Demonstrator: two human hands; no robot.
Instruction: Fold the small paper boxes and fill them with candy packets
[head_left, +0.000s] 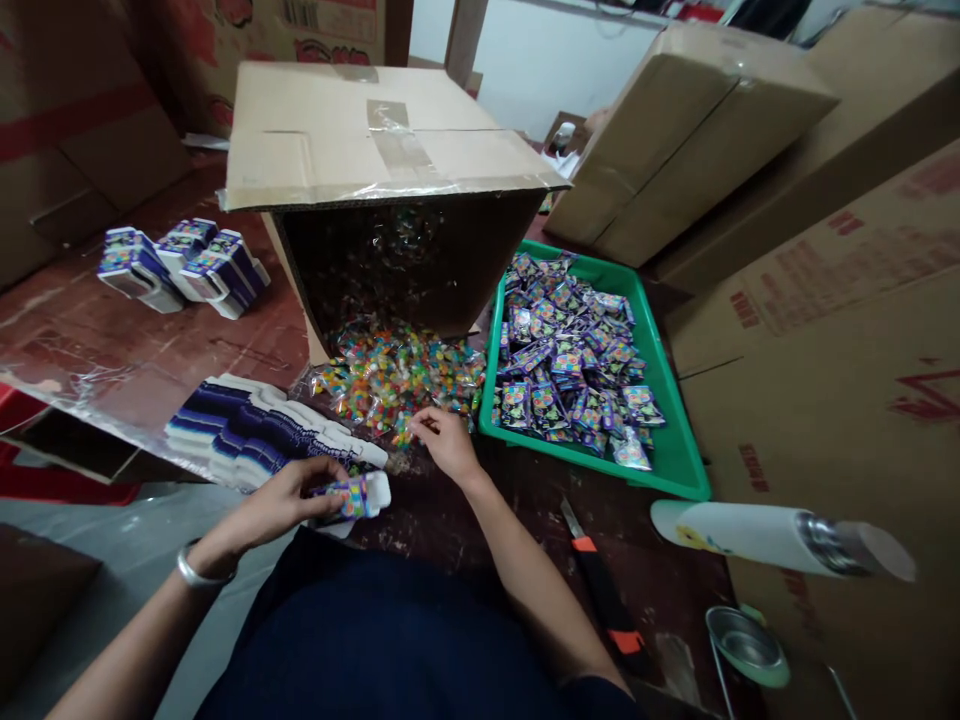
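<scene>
My left hand (289, 497) is closed around a small purple and white card box (358, 496), held open end to the right just above the dark table. My right hand (442, 437) reaches into a heap of small colourful candies (397, 375) in clear wrap, its fingers pinched on something I cannot make out. A fanned row of flat purple and white boxes (255, 430) lies just left of my hands.
A big cardboard carton (375, 150) lies on its side behind the heap. A green tray (675, 460) holds several filled packets. Filled boxes (180, 262) are stacked far left. A box cutter (604, 590), a white flask (772, 537) and a metal cup (746, 645) lie right.
</scene>
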